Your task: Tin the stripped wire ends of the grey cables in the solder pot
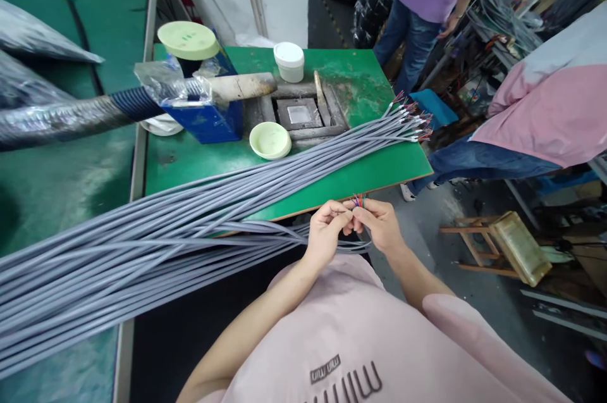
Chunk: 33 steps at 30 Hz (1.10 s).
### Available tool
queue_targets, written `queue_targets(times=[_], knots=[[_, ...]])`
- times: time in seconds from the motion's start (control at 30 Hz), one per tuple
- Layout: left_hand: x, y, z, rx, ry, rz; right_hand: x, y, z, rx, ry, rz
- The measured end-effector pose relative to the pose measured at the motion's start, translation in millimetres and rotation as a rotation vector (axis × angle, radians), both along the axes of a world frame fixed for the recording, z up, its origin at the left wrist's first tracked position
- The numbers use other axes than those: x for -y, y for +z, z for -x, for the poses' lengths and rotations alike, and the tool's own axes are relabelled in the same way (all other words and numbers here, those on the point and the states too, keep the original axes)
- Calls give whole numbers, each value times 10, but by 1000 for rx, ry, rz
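Observation:
Close in front of my chest, both hands meet at the stripped end of a grey cable, where thin coloured wires (359, 200) fan out in red, blue and green. My left hand (327, 226) pinches at the wires with thumb and forefinger. Thumb and fingers of my right hand (382, 223) are closed around the base of the same wires. Below the hands run more grey cables (284, 241), drooping past the table's front edge. A large bundle of grey cables (303, 169) lies across the green table (360, 169), its stripped wire ends (417, 121) at the right.
A solder pot (298, 113) with a scraper (321, 99) is set near the back. Around it stand a white lidded tub (289, 62), a pale dish (270, 140), a blue box (203, 118) and a suction hose (128, 102). Two people stand at right, near a wooden stool (493, 248).

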State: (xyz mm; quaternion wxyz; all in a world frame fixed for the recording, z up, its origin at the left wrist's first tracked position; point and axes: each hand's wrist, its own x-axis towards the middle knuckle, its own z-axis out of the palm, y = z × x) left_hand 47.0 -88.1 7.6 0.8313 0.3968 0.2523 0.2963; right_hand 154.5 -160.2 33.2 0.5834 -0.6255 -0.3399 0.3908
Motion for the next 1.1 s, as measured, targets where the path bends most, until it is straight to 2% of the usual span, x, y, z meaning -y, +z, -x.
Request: queue_targets(times=[0.17,0.27,0.37,0.5,0.6,0.67,0.77,0.8,0.87,0.93,1.0,1.1], knots=[[-4,-25,19,-30,83,-90,28,16,-16,327,-57,-82],[-19,-13,59,-58,100,-163,40,30,-45,498,-18,-129],[-27,10,95,-106,118,-235,35,85,-74,578,40,-92],[-29,40,110,-135,128,-269,8,171,-97,598,120,-19],[-82,82,149,-154,127,-312,-13,201,-126,503,119,15],[-177,125,224,-202,155,-420,-34,226,-174,414,75,33],[-409,175,397,-351,249,-726,-109,323,-302,333,2,22],[-497,177,453,-423,269,-832,-153,374,-355,322,-12,9],[-659,151,536,-555,318,-940,-280,496,-464,326,-25,-14],[-768,95,566,-672,250,-974,-461,628,-570,369,-19,-30],[-811,33,555,-759,204,-1026,-694,746,-659,430,12,-48],[-805,-22,516,-800,213,-1104,-1117,854,-739,513,97,-81]])
